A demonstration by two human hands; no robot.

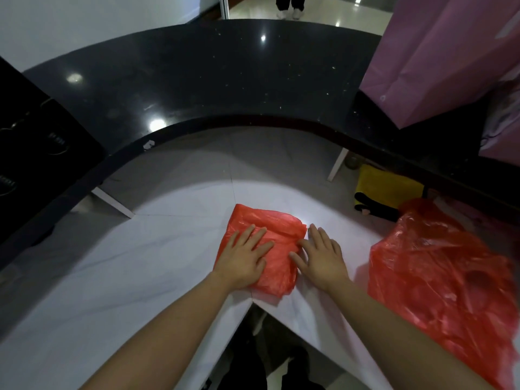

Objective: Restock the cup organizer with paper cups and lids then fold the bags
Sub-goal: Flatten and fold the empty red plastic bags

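— Two hands were on the white table (118,266). What was far to the left?

— A black thing (33,142) at the edge, too dark to tell what it was. Behind the table ran a dark shiny curved counter (213,80).

— And the left hand (243,258)?

— It lay flat on the folded red bag (277,240), fingers straight and spread, pressing down. It gripped nothing. The bag sat near the inner corner of the table, and its near edge hung a little over that corner.

— Where was the right hand (323,256)?

— Just beside the left one. It was flat too, fingers straight. Its thumb side touched the right edge of the folded bag, and the rest of it lay on the table.

— What came after that?

— A second red bag (439,282), big and crumpled, not folded, lay on the table to the right. Behind it was something yellow and black (385,190). Up in the right corner stood a pink bag (439,52) on the counter.
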